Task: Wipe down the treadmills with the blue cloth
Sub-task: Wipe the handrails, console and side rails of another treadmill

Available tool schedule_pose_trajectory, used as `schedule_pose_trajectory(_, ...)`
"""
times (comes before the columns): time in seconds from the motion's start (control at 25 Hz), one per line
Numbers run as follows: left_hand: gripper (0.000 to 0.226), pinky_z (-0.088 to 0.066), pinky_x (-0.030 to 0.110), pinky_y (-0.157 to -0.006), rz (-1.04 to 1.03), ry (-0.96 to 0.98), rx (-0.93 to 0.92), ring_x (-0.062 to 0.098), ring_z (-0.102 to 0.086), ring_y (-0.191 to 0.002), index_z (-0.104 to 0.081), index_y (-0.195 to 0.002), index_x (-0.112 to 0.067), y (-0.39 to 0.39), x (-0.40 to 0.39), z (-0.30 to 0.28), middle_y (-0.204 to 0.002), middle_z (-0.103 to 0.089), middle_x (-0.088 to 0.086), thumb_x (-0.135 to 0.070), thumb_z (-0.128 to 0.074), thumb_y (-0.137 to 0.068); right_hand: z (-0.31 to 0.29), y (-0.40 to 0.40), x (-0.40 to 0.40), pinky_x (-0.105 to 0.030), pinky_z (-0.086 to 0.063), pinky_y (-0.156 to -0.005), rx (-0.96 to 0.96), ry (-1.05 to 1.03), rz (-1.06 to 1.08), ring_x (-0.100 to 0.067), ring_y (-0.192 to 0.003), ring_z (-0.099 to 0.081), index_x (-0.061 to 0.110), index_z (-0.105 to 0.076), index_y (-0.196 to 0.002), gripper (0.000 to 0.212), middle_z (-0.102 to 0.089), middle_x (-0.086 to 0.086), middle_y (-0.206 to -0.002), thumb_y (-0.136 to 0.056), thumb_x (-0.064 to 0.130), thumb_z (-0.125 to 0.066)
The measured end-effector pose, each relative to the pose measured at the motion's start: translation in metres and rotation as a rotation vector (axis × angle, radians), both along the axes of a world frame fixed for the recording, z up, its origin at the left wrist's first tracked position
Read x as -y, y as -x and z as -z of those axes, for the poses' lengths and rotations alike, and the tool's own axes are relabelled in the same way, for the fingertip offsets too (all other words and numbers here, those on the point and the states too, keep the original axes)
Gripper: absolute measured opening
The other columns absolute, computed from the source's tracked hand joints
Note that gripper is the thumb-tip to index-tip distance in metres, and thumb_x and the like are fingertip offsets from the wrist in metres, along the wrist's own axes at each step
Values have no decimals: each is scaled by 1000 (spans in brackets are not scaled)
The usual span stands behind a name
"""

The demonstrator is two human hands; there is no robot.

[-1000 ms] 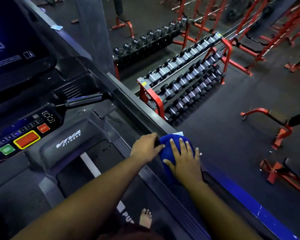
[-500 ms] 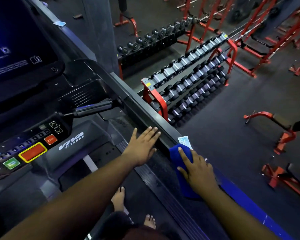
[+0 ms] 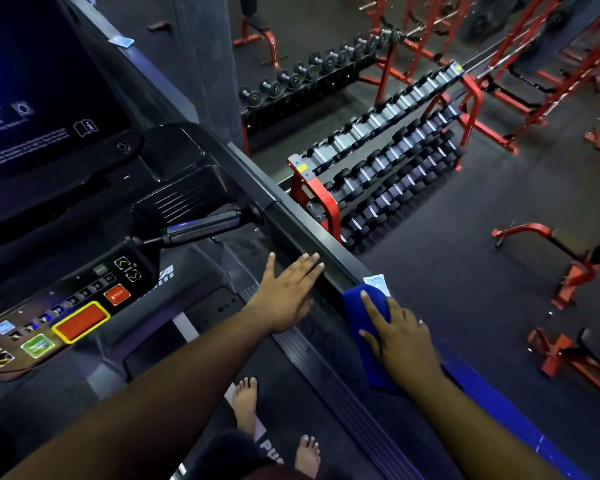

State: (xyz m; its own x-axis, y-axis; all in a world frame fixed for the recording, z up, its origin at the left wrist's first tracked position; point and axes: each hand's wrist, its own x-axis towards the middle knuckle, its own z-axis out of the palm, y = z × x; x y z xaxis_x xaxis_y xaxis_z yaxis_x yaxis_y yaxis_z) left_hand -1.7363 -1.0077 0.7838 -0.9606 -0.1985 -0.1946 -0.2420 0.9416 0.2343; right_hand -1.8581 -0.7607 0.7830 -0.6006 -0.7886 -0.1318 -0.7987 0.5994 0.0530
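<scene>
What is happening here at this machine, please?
A person stands barefoot on a treadmill in a gym and wipes its right side rail. The right hand presses a blue cloth flat on the rail with straight fingers. The left hand rests open on the same rail, closer to the console, and holds nothing. A small printed sticker shows just past the cloth. Dumbbell racks stand on the floor beyond the rail.
</scene>
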Motion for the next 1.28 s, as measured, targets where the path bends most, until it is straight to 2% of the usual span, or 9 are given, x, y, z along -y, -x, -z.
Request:
schedule_pose_trajectory(0.12, 76, 1, 68, -116, -67, 6, -4, 10, 8, -153, 3, -158, -23, -2, 20, 1, -167, 10, -5, -40, -43, -99, 8, 3, 86, -45, -49, -77, -50, 71, -42, -34, -105, -55, 35, -5, -156, 70, -48, -14, -137, -97, 59, -32)
schedule_pose_trajectory(0.24, 80, 2, 68, -116, -162, 9, 33, 11, 7, -153, 8, -158, -20, -2, 52, 0, -166, 11, -4, -40, -43, -99, 6, 11, 158, -50, -47, -87, 25, 54, -67, -35, -116, -49, 36, 2, -155, 69, -39, -15, -145, -99, 59, -30)
schedule_pose_trajectory(0.36, 78, 4, 68, -116, -163, 22, 34, 12, 7, -153, 7, -158, -20, -5, 85, 0, -167, 10, -3, -41, -41, -100, 3, 7, 135, -50, -50, -86, 75, 19, -73, -36, -129, -43, 42, 4, -154, 72, -26, -12, -158, -97, 60, -37)
schedule_pose_trajectory(0.48, 77, 6, 68, -116, -104, 60, 22, 14, 9, -153, 7, -158, -19, -5, 107, 1, -167, 12, -1, -40, -39, -101, -1, 1, 99, -48, -52, -77, 36, 24, -58, -36, -124, -49, 44, 5, -154, 73, -31, -14, -157, -95, 58, -37)
schedule_pose_trajectory(0.64, 81, 9, 69, -114, -136, 180, 33, 16, 9, -153, 9, -157, -16, 1, 139, 4, -166, 15, 1, -41, -42, -99, 1, 9, 189, -47, -50, -81, -19, 30, -85, -35, -116, -50, 36, 6, -155, 71, -33, -15, -151, -99, 56, -32)
schedule_pose_trajectory(0.76, 84, 8, 72, -113, -186, 252, 59, 16, 7, -153, 9, -157, -15, 7, 165, 1, -166, 13, 2, -42, -44, -97, 1, 15, 260, -51, -47, -88, 42, 40, -87, -36, -121, -46, 34, 7, -155, 70, -29, -16, -152, -100, 57, -30)
schedule_pose_trajectory(1.04, 97, 5, 73, -112, -191, 298, 131, 18, 14, -152, 18, -155, -13, 0, 218, 2, -164, 23, 4, -65, -36, -93, -6, 15, 236, -52, -48, -93, 142, 14, -83, -32, -138, -34, 41, 7, -154, 67, -12, -7, -164, -100, 59, -28)
schedule_pose_trajectory(1.16, 110, 9, 71, -113, -268, 229, 117, 19, 19, -151, 22, -153, -10, 3, 223, 7, -162, 27, 5, -74, -37, -86, -3, 21, 289, -52, -51, -88, 117, 65, -59, -35, -128, -43, 39, 9, -154, 67, -21, -12, -159, -100, 58, -25)
schedule_pose_trajectory(1.28, 115, 14, 68, -113, -307, 253, 126, 22, 24, -150, 26, -151, -8, 7, 220, 11, -160, 31, 8, -81, -30, -83, 0, 27, 361, -54, -48, -90, 141, 113, -112, -37, -131, -40, 38, 6, -155, 66, -21, -14, -159, -101, 56, -27)
